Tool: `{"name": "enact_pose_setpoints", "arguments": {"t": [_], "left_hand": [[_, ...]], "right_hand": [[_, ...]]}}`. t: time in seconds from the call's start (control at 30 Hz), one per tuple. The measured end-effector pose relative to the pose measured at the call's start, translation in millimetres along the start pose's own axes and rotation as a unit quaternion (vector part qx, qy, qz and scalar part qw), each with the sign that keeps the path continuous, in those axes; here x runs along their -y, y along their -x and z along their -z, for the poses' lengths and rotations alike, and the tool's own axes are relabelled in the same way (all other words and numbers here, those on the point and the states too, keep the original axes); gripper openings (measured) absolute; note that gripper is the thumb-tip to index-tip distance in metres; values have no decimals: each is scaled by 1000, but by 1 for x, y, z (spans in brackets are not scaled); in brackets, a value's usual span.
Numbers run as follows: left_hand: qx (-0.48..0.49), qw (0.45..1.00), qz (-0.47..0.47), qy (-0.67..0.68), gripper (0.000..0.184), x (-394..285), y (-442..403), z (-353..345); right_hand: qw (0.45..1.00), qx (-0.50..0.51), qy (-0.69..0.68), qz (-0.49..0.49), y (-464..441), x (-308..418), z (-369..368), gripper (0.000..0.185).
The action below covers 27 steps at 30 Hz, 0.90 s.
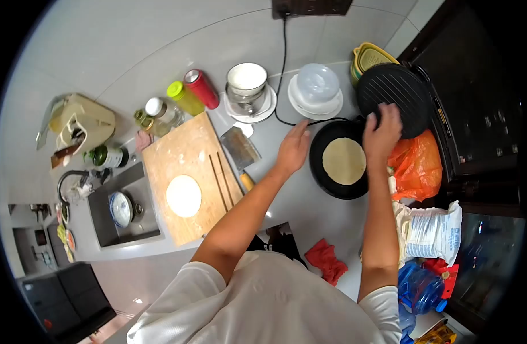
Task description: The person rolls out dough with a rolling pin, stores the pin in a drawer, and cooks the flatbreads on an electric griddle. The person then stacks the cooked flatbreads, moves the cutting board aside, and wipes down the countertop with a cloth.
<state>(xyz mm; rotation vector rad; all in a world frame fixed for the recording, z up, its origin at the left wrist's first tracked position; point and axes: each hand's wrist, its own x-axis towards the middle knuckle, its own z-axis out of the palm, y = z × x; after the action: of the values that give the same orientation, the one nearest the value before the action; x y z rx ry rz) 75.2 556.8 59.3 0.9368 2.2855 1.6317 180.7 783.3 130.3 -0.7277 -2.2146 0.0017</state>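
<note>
A pale flat round of dough (343, 161) lies in the black pan of an electric griddle (322, 182). The griddle's ridged lid (396, 86) stands raised behind it. My right hand (382, 135) is over the right rim of the pan, in front of the lid, fingers spread and nothing visible in them; whether they touch the lid I cannot tell. To the left of the pan is my left hand (293, 148), empty, fingers stretched out. Another white dough round (184, 196) rests on the wooden board (166, 150) beside a pair of chopsticks (220, 180).
A cleaver (240, 148) lies right of the board. Behind stand stacked bowls (247, 80), a plastic bowl (318, 83) on plates, a red can (201, 89) and jars. The sink (106, 229) is left; an orange bag (418, 166) and red cloth (326, 262) are right.
</note>
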Motion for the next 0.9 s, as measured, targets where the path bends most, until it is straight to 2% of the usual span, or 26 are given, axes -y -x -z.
{"name": "enact_pose_setpoints", "arguments": {"t": [0.03,0.07,0.13,0.17,0.23,0.3,0.4,0.5,0.53,0.63,0.73,0.9], "left_hand": [[-9,1000,12,-9,44,11,14,16],[-16,999,23,-18,43,22,27,35],[-33,998,40,-41,43,46,55,80],[-42,996,49,-55,43,59,69,104],[-107,989,50,-85,44,94,97,147],[-122,982,115,-88,44,107,123,190],[-126,973,152,-115,45,128,160,233],[-115,973,155,-125,44,137,182,254],[-113,975,155,-113,43,137,186,257],[-89,979,150,-101,40,144,200,259],[-53,983,143,-104,38,142,205,256],[-6,987,129,-99,38,147,211,250]], "right_hand": [[995,35,-89,29,25,21,-9,31],[986,91,-137,3,57,53,-15,27],[959,180,-220,1,140,106,-41,28],[957,204,-202,30,180,138,-41,28],[911,308,-270,-44,246,207,-41,27],[877,387,-278,-63,286,266,-26,35],[889,420,-179,0,298,328,3,42],[898,425,-116,-21,327,343,-23,45],[914,397,-86,8,328,346,-20,23],[920,391,0,20,330,345,-21,20],[931,364,13,-34,333,342,-20,19],[918,393,20,-50,338,332,-20,19]]}}
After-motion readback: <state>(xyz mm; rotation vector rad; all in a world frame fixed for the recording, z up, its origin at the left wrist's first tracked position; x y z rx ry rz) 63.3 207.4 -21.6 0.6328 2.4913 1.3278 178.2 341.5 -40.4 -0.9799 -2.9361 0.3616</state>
